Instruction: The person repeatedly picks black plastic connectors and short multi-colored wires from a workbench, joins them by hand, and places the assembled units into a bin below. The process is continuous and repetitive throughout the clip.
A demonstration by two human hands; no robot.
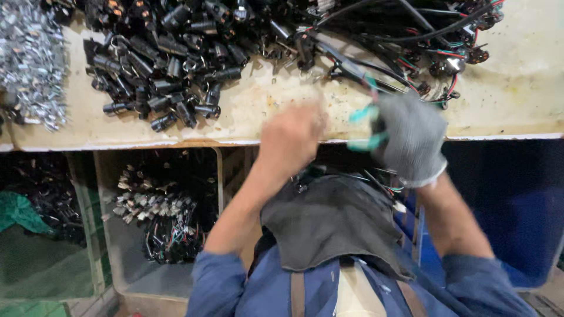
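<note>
Lying far left on the bench (pixel 247 111): metal clips (pixel 29 58), then black plugs (pixel 170 53). Left hand (pixel 291 138) bare, blurred, curled; what it holds cannot be told. Right hand (pixel 411 138) gloved, closed around a cable (pixel 352 64) with teal tips, at the bench edge. Wire tangle (pixel 435 41) behind.

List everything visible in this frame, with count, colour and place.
Cylindrical plastic parts: a heap, too many to count, black, bench top left of centre.
Metal clips: a heap, silver, bench far left.
Wire harnesses: a tangle, black with red and green wires, bench upper right.
Workbench: one, stained cream.
Finished harnesses: a pile, in a box under the bench.
Bin: one, blue, lower right.
Dark cloth: one, on lap.
Left hand: bare, blurred, at bench edge.
Right hand: grey glove, gripping teal-tipped wires.
</note>
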